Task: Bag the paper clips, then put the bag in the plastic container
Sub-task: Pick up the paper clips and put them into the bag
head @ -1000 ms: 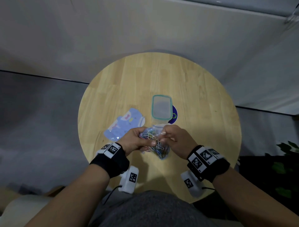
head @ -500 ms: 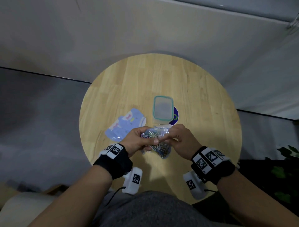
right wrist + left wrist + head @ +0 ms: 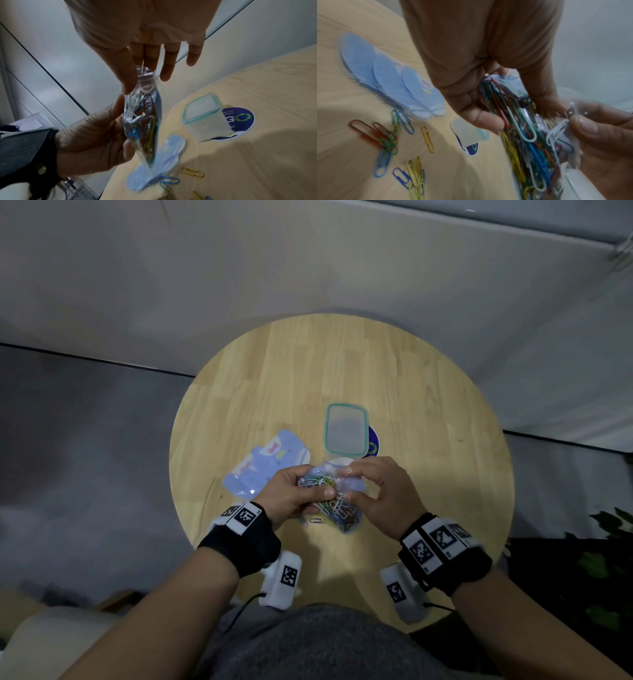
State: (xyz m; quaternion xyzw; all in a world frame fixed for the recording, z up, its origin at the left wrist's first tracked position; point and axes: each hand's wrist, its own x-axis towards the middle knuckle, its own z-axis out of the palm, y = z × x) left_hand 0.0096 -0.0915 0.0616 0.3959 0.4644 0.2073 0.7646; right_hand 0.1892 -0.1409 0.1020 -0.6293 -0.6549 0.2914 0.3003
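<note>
We are holding the clear bag [image 3: 337, 501] between both hands: the left hand [image 3: 294, 496] is gripping its clip-filled body, while the right hand [image 3: 380, 498] is pinching its upper edge between thumb and forefinger. The bag's long axis is hanging downward from that pinch. The plastic container [image 3: 346, 430] is standing just beyond the bag (nearer the right hand). Loose paper clips [image 3: 388, 138] are lying beneath the bag on the round wooden table [image 3: 428, 412], before a pale wall.

Clear bag [image 3: 142, 115] of multicoloured paper clips [image 3: 529, 142], teal-rimmed translucent plastic container [image 3: 345, 430], pale-blue patterned bags [image 3: 263, 467], light wood table [image 3: 428, 412].
</note>
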